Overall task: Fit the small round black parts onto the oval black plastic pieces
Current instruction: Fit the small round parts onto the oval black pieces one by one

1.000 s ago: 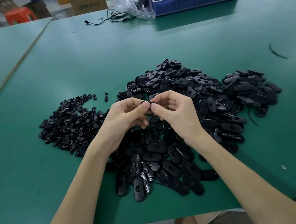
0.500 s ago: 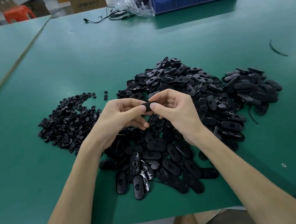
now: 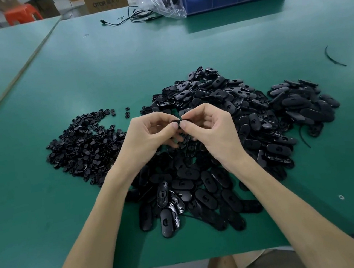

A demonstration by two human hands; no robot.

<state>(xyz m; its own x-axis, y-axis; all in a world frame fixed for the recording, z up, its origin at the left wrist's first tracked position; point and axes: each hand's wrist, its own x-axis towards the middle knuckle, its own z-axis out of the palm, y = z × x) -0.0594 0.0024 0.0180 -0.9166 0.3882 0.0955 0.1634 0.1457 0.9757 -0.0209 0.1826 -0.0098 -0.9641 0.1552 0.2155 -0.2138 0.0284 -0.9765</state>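
Head view: both hands meet over the heap, pinching one oval piece between them.
Left hand (image 3: 147, 137) and right hand (image 3: 212, 130) grip the oval piece (image 3: 178, 122) at centre, thumbs tip to tip above the pile of oval pieces (image 3: 230, 104); the round parts (image 3: 83, 146) lie at 9 o'clock on the green table (image 3: 117, 63). Whether a round part already sits in it I cannot tell. To seat it well, I judge: support the oval from beneath and press squarely with both thumbs, without tilt.

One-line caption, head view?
Over piled oval pieces, left hand and right hand pinch one black piece; round parts alongside.
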